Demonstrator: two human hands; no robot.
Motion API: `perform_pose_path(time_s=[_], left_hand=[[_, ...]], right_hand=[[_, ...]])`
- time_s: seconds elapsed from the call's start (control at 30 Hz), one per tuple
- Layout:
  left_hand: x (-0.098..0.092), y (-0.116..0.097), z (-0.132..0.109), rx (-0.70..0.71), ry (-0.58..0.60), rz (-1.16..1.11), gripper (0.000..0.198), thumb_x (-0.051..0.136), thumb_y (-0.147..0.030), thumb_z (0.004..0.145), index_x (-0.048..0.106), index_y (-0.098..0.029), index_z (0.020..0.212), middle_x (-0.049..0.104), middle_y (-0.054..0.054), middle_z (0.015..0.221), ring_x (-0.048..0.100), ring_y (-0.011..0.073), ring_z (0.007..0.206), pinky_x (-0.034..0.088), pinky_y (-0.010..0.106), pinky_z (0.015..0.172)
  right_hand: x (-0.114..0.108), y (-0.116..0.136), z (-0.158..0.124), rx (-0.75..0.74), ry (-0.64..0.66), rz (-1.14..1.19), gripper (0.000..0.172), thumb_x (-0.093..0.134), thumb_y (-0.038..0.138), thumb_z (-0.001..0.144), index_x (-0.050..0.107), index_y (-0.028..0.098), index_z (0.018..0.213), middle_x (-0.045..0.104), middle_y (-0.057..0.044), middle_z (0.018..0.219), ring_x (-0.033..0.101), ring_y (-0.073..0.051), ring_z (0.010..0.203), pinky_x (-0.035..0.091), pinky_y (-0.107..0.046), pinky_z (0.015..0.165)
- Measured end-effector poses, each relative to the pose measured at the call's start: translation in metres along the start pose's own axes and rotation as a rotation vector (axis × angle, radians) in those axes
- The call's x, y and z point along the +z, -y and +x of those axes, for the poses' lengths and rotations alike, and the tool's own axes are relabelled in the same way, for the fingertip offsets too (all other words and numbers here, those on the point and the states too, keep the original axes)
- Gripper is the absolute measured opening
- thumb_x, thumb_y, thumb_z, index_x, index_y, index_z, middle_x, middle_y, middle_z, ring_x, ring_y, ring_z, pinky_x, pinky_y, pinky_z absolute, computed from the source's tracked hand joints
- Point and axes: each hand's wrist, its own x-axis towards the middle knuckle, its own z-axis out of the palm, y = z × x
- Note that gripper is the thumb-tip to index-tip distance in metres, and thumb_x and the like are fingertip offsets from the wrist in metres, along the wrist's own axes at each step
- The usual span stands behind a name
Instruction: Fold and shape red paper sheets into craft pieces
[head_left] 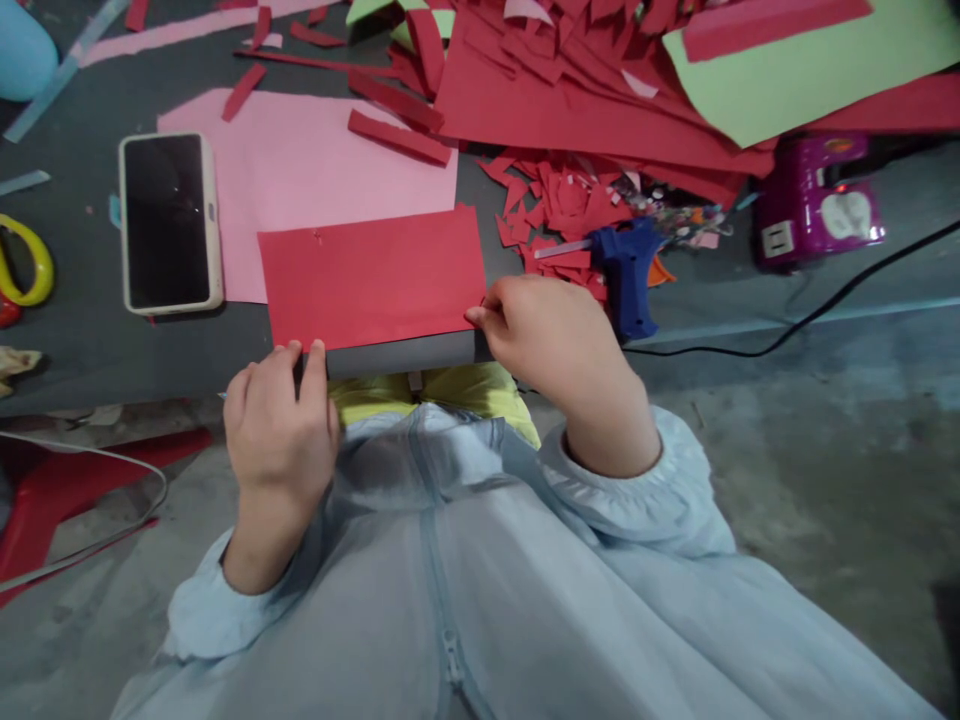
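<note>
A red sheet of paper [375,280] lies near the table's front edge, partly over a pink sheet [330,160]. My right hand [559,345] pinches the red sheet's lower right corner between thumb and fingers. At its lower left corner rests my left hand [281,430], fingers stretched out and slightly apart, the fingertips at the paper's lower edge. The left thumb is mostly hidden. Just beyond my right hand is a blue glue gun [628,275] with a pale glue stick in its back end, lying by small red paper scraps [566,200].
A phone [169,220] and yellow-handled scissors [26,260] lie on the left. Red paper [570,120] is piled at the back, with a green sheet [810,80] on it. A purple electrical box [817,205] and black cable [825,300] are on the right.
</note>
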Motion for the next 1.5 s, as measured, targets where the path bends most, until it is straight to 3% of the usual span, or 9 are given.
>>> perform_pose_path(time_s=[0.2, 0.33, 0.5, 0.7, 0.8, 0.97, 1.13, 1.3, 1.5], left_hand=[[0.003, -0.016, 0.007, -0.009, -0.039, -0.031, 0.045, 0.049, -0.019, 0.088, 0.063, -0.007, 0.129, 0.067, 0.022, 0.122, 0.063, 0.0349, 0.112, 0.049, 0.049, 0.093], [0.013, -0.048, 0.017, 0.18, -0.058, -0.16, 0.05, 0.047, -0.017, 0.09, 0.056, -0.007, 0.137, 0.064, 0.02, 0.133, 0.056, 0.032, 0.129, 0.039, 0.049, 0.112], [0.032, -0.073, 0.027, 0.341, -0.108, -0.144, 0.047, 0.045, -0.016, 0.094, 0.055, -0.007, 0.138, 0.064, 0.016, 0.137, 0.059, 0.0285, 0.128, 0.04, 0.044, 0.113], [0.035, -0.078, 0.027, 0.302, -0.074, -0.144, 0.047, 0.044, -0.016, 0.096, 0.053, -0.008, 0.141, 0.061, 0.016, 0.14, 0.058, 0.0291, 0.129, 0.041, 0.045, 0.113], [0.034, -0.08, 0.027, 0.312, -0.117, -0.092, 0.046, 0.044, -0.015, 0.096, 0.055, -0.007, 0.139, 0.063, 0.015, 0.138, 0.06, 0.029, 0.126, 0.042, 0.045, 0.112], [0.033, -0.088, 0.027, 0.253, -0.147, -0.066, 0.043, 0.045, -0.015, 0.095, 0.058, -0.007, 0.135, 0.065, 0.016, 0.134, 0.061, 0.0284, 0.124, 0.041, 0.044, 0.109], [0.034, -0.102, 0.028, 0.202, -0.19, -0.021, 0.04, 0.049, -0.023, 0.096, 0.062, -0.018, 0.133, 0.067, 0.014, 0.13, 0.06, 0.026, 0.121, 0.042, 0.043, 0.104], [0.034, -0.113, 0.027, 0.154, -0.163, -0.008, 0.043, 0.048, -0.021, 0.096, 0.058, -0.017, 0.137, 0.07, 0.013, 0.118, 0.061, 0.0238, 0.112, 0.041, 0.041, 0.094], [0.033, -0.114, 0.019, 0.046, -0.11, -0.104, 0.047, 0.05, -0.023, 0.097, 0.051, -0.02, 0.144, 0.069, 0.01, 0.115, 0.058, 0.0238, 0.115, 0.035, 0.042, 0.097]], right_hand=[[-0.003, 0.0, 0.0, -0.007, -0.003, -0.013, 0.031, 0.048, 0.031, 0.097, 0.073, 0.013, 0.094, 0.075, -0.015, 0.088, 0.068, -0.027, 0.081, 0.032, -0.033, 0.061], [-0.003, -0.002, 0.003, -0.029, -0.011, -0.004, 0.031, 0.051, 0.033, 0.096, 0.074, 0.012, 0.093, 0.076, -0.016, 0.088, 0.068, -0.028, 0.079, 0.034, -0.032, 0.061], [-0.001, -0.007, 0.003, -0.036, -0.066, 0.052, 0.028, 0.052, 0.032, 0.095, 0.073, 0.014, 0.089, 0.075, -0.015, 0.086, 0.066, -0.026, 0.074, 0.032, -0.032, 0.06], [0.007, -0.023, -0.023, -0.01, -0.301, 0.195, 0.029, 0.044, 0.029, 0.099, 0.07, 0.017, 0.105, 0.073, -0.007, 0.082, 0.063, -0.021, 0.074, 0.034, -0.03, 0.063], [0.016, -0.024, -0.04, -0.121, -0.28, 0.161, 0.033, 0.043, 0.026, 0.099, 0.073, 0.02, 0.113, 0.072, -0.005, 0.08, 0.064, -0.02, 0.078, 0.036, -0.029, 0.065], [0.027, -0.016, -0.05, -0.099, -0.229, 0.018, 0.045, 0.041, 0.017, 0.096, 0.066, 0.021, 0.133, 0.066, -0.004, 0.071, 0.059, -0.018, 0.068, 0.031, -0.03, 0.057], [0.025, -0.013, -0.049, -0.109, -0.18, 0.016, 0.049, 0.042, 0.013, 0.091, 0.064, 0.018, 0.135, 0.068, -0.006, 0.073, 0.058, -0.017, 0.069, 0.031, -0.029, 0.056], [0.023, -0.013, -0.05, -0.087, -0.154, 0.013, 0.052, 0.043, 0.012, 0.089, 0.063, 0.021, 0.136, 0.068, -0.005, 0.072, 0.058, -0.017, 0.067, 0.031, -0.028, 0.055], [0.022, -0.012, -0.049, -0.067, -0.157, 0.0, 0.052, 0.044, 0.011, 0.088, 0.065, 0.022, 0.134, 0.067, -0.005, 0.07, 0.057, -0.017, 0.066, 0.03, -0.029, 0.054]])
